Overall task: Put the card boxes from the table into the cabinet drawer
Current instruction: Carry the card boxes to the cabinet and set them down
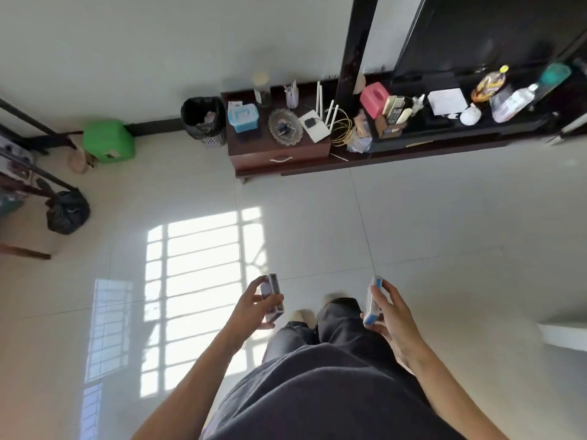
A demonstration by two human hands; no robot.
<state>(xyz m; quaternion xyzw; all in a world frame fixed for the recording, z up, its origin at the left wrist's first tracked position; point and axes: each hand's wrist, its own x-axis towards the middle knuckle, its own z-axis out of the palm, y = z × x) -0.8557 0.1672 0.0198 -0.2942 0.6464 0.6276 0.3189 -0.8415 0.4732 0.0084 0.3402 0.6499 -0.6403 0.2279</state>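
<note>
Blue-edged card box [372,302], upright.

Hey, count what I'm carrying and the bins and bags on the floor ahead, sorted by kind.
Card boxes in hand: 2, one in the left hand (card box), one in the right hand (blue-edged card box)
Wastebaskets: 1, black-lined wastebasket
Green containers: 1, green container
Black bags: 1, tied black bag
Total: 5
</note>
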